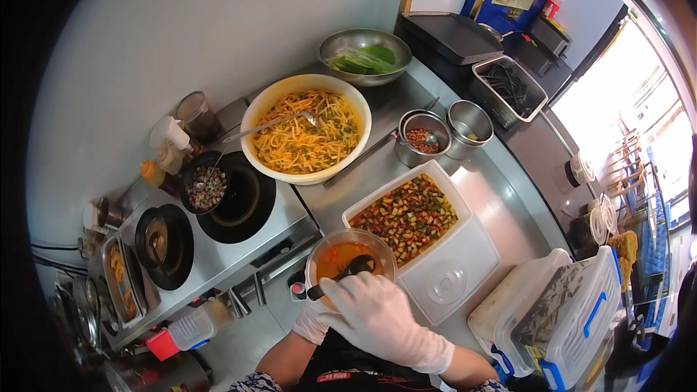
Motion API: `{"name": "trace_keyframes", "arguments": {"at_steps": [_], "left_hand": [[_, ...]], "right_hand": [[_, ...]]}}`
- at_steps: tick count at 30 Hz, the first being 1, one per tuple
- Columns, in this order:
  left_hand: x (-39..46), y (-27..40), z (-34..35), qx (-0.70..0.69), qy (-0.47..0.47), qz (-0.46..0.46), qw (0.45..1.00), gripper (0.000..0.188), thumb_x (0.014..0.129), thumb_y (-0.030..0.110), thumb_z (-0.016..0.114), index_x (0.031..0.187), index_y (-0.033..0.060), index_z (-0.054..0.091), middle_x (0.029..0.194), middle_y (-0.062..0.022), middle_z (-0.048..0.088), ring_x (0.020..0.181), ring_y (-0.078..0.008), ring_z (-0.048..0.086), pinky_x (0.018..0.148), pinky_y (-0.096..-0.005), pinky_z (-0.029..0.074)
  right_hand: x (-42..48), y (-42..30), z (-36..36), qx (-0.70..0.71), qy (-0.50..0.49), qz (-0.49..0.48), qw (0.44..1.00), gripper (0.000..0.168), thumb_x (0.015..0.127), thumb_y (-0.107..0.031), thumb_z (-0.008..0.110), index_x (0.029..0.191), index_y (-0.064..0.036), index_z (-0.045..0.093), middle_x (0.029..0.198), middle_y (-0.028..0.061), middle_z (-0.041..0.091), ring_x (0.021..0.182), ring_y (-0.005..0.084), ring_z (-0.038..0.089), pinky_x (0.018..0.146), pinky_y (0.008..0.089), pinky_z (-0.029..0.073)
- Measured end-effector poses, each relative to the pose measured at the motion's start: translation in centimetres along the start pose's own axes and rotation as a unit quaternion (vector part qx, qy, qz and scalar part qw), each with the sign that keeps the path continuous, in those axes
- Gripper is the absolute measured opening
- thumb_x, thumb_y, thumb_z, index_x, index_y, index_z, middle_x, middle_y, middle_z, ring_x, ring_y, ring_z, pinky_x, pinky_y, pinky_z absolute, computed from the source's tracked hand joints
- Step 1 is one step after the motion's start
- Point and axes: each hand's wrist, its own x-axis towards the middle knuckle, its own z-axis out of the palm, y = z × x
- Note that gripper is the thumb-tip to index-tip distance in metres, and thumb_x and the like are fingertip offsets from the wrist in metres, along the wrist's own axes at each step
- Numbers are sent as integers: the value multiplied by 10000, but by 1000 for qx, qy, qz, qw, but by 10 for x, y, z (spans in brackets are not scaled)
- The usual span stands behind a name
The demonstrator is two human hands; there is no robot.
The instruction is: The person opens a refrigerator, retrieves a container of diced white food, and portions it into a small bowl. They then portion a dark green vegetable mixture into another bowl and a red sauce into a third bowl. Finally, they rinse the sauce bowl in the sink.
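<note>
My right hand (375, 313), in a white glove, grips the handle of a black ladle (359, 265). The ladle's bowl dips into orange-red liquid in a round clear plastic tub (389, 250). Under the near side of that tub, my gloved left hand (313, 324) supports it, partly hidden by the right hand. Just beyond sits a white rectangular container (460, 198) of diced vegetables in reddish liquid. Its translucent lid (474, 253) appears to lie beside it, and the tub overlaps the container's near left corner in the view.
A large round basin (250, 155) of shredded orange and green food holds a metal utensil. Dark pans (182, 277) rest on the stove at left. Steel pots (411, 158), one with peanuts, and a steel bowl (326, 46) of green leaves stand farther back. Lidded plastic boxes (577, 326) crowd the right.
</note>
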Motion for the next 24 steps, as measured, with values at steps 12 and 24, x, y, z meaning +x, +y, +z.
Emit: {"name": "trace_keyframes", "arguments": {"at_steps": [12,24], "left_hand": [[-2,-1,-32,-33,59,77,995,738,891,637,390,1399,101,385,1371,-132,460,1253,-310,442,1074,-465,348],[-12,33,-26,-248,16,4,969,491,983,353,289,1323,43,458,1302,-153,527,1166,-303,541,994,-451,455]], "right_hand": [[-5,2,35,-46,38,-19,998,320,752,-211,687,1044,-94,628,732,24,485,645,191,521,551,326,432],[-12,18,21,235,181,265,917,253,763,-50,736,1000,-26,651,738,45,622,536,77,499,522,229,429]]}}
